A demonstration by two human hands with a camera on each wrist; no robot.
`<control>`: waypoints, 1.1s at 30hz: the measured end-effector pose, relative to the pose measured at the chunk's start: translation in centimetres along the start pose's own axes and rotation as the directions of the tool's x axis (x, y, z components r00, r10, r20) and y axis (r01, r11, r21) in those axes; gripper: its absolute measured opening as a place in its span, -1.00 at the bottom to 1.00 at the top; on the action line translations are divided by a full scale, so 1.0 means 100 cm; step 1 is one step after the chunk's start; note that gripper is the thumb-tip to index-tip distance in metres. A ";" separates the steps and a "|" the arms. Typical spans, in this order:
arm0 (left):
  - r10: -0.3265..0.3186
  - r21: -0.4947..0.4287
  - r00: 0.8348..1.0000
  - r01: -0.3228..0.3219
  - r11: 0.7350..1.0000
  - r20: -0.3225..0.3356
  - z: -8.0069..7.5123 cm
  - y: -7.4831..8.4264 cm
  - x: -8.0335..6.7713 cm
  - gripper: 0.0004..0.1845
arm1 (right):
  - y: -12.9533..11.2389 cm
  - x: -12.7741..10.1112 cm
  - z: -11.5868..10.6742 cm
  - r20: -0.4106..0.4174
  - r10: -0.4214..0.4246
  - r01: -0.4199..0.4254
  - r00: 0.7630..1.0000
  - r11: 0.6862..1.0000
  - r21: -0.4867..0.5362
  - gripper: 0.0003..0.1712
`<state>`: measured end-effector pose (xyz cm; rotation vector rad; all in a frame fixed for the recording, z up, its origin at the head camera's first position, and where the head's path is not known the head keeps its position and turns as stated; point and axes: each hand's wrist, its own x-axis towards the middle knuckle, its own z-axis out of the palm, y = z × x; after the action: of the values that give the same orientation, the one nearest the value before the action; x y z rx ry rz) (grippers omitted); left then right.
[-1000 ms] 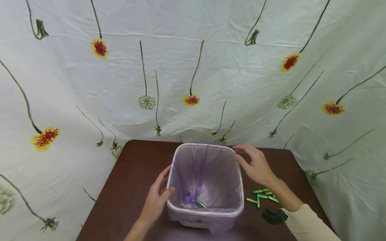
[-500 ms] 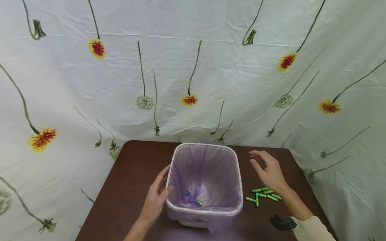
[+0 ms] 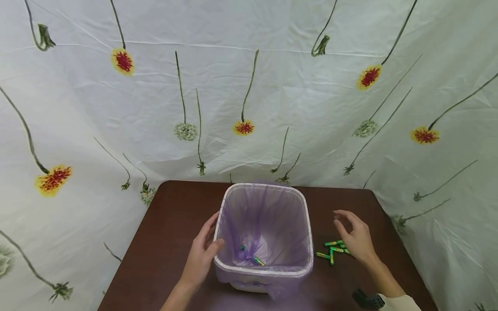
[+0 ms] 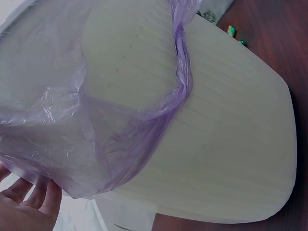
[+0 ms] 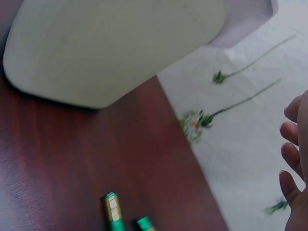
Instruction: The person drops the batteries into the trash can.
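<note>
One off-white plastic bin with rounded corners (image 3: 268,273), upright on a dark red-brown table (image 3: 179,216); it carries a translucent purple plastic liner (image 3: 280,224), folded over the rim. Inside the bin, at the bottom: one small green-and-gold battery-like cylinder (image 3: 258,261) and a green piece (image 3: 243,248), too little showing to identify. Right of the bin, on the table: a loose cluster of matching green-and-gold cylinders (image 3: 336,249). At the bin's left side: left hand (image 3: 199,257), holding the lined rim between thumb and fingers. Right of the bin, near the cluster: right hand (image 3: 357,235), fingers loosely curved, thumb and fingertips spread apart. Behind the bin: white flower-printed cloth (image 3: 155,99).
</note>
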<state>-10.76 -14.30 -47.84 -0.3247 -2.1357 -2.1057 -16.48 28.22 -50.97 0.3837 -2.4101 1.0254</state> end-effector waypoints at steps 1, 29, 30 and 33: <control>0.001 0.002 1.000 -0.001 1.000 0.002 0.000 0.000 0.000 -0.27 | 0.004 -0.005 0.002 -0.004 0.017 -0.017 1.000 1.000 -0.001 -0.69; 0.005 -0.055 1.000 -0.004 0.999 0.008 0.003 -0.001 0.001 -0.30 | 0.064 -0.143 0.076 -0.126 0.469 -0.486 0.874 0.848 -0.211 -0.55; 0.005 -0.057 1.000 -0.005 0.998 0.002 0.003 -0.001 0.001 -0.30 | 0.064 -0.142 0.077 -0.127 0.464 -0.481 0.876 0.848 -0.221 -0.55; 0.000 -0.057 1.000 -0.001 0.998 -0.009 0.003 -0.001 -0.001 -0.31 | 0.065 -0.141 0.079 -0.128 0.452 -0.469 0.883 0.848 -0.246 -0.56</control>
<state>-10.69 -14.05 -47.91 -0.3208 -2.0739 -2.1665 -10.01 27.74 -67.08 -0.3424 -2.5954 0.8530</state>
